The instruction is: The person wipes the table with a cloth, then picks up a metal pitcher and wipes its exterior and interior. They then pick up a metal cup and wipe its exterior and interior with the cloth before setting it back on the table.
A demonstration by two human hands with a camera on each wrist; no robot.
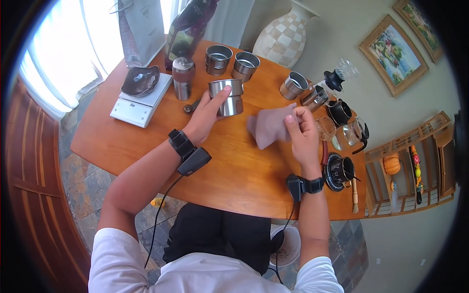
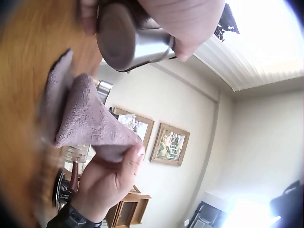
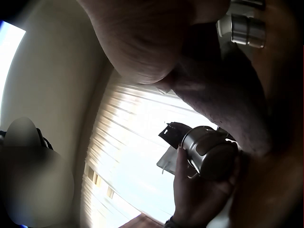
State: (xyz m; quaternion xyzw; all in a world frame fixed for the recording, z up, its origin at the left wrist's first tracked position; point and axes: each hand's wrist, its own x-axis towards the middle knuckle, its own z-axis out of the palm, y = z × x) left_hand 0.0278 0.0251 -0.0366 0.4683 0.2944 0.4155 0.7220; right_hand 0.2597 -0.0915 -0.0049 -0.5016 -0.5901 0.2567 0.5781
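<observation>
My left hand (image 1: 207, 115) grips a steel cup (image 1: 227, 97) just above the wooden table (image 1: 229, 166), thumb across its side. The left wrist view shows the same steel cup (image 2: 128, 40) from below, fingers curled round it. My right hand (image 1: 300, 129) pinches a greyish-pink cloth (image 1: 270, 125) that lies partly on the table to the right of the cup. That cloth (image 2: 85, 118) hangs from the right hand's fingers (image 2: 121, 166) in the left wrist view. In the right wrist view the cup (image 3: 209, 152) appears in the left hand, past a dark fold of cloth.
Several more steel cups (image 1: 219, 59) stand at the far side. A scale (image 1: 139, 100) with a dark dish, a grinder (image 1: 182, 78) and a coffee bag (image 1: 188, 29) are at the back left. Glass servers, a black kettle (image 1: 339, 111) and a brush (image 1: 355, 195) crowd the right edge.
</observation>
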